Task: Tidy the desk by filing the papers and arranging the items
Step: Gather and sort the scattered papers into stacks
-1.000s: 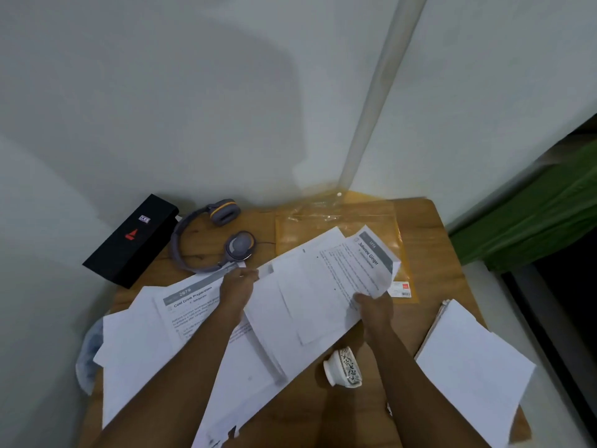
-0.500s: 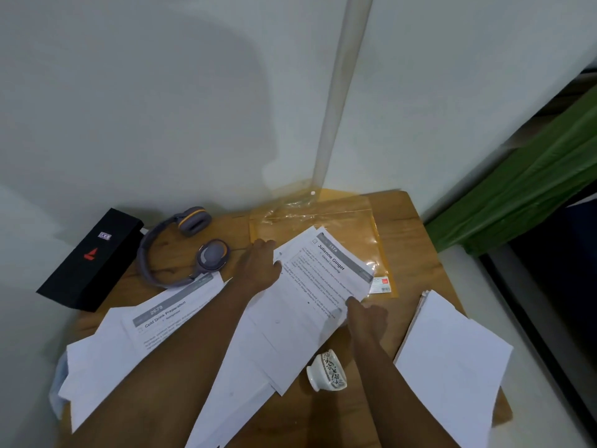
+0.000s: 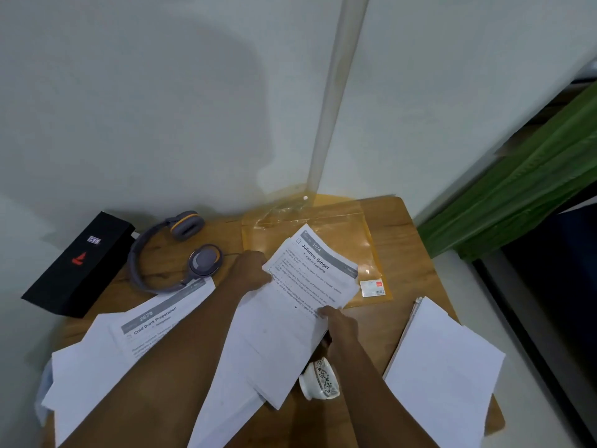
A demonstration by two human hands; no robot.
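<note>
At the middle of the worktop is a stack of papers, its far end overlapping a clear folder; the left hand has its fingers curled round the stack's left edge, and the right hand pinches the right edge beside a cup.
</note>
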